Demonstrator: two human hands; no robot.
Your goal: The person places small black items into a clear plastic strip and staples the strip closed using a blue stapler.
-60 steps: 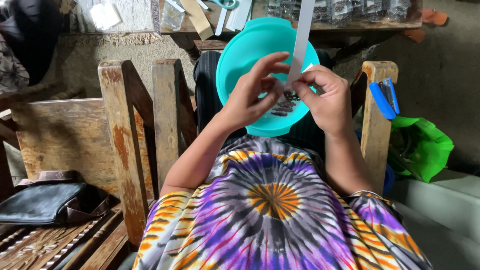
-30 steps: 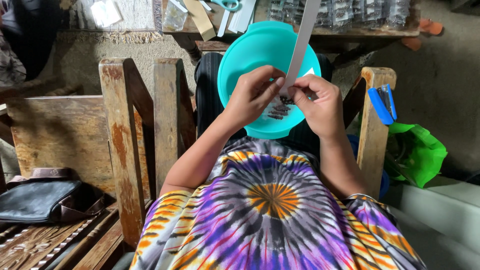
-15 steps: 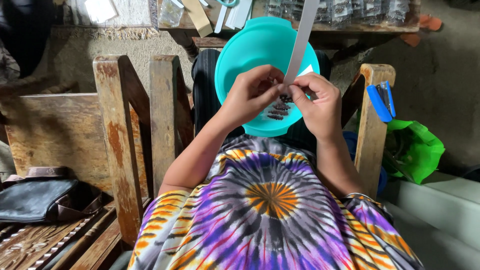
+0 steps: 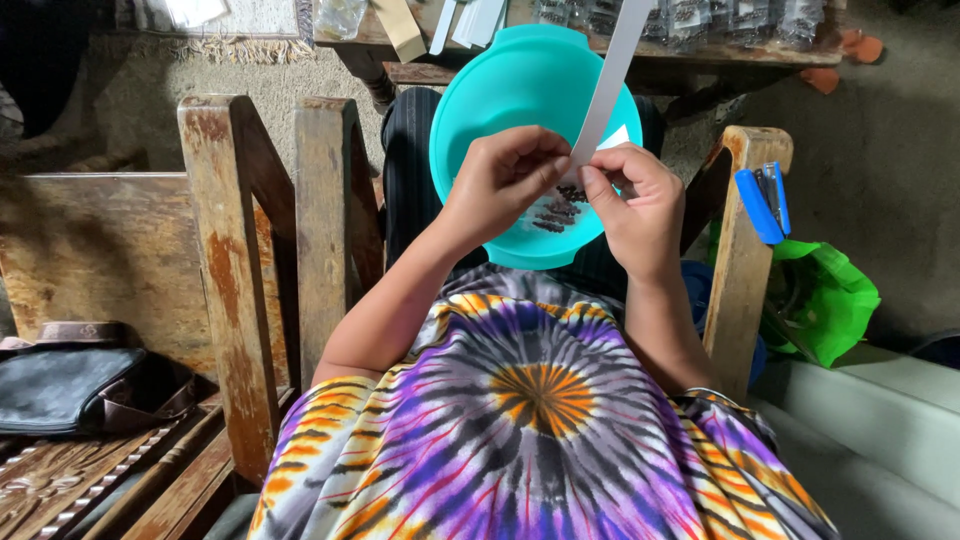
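A turquoise plastic bowl rests on my lap with small dark pieces in its bottom. Both hands meet over it. My left hand and my right hand pinch the lower end of a long white paper strip that runs up and away past the bowl's rim. A small white corner of paper shows beside my right fingers. What lies under the fingertips is hidden.
I sit in a worn wooden chair. A blue stapler lies on the right armrest above a green bag. A black bag sits at left. A wooden table with packets and paper strips stands ahead.
The hands have stayed together over the bowl, shifting slightly lower, fingers working the strip's end. The strip leans a little more to the right at its top.
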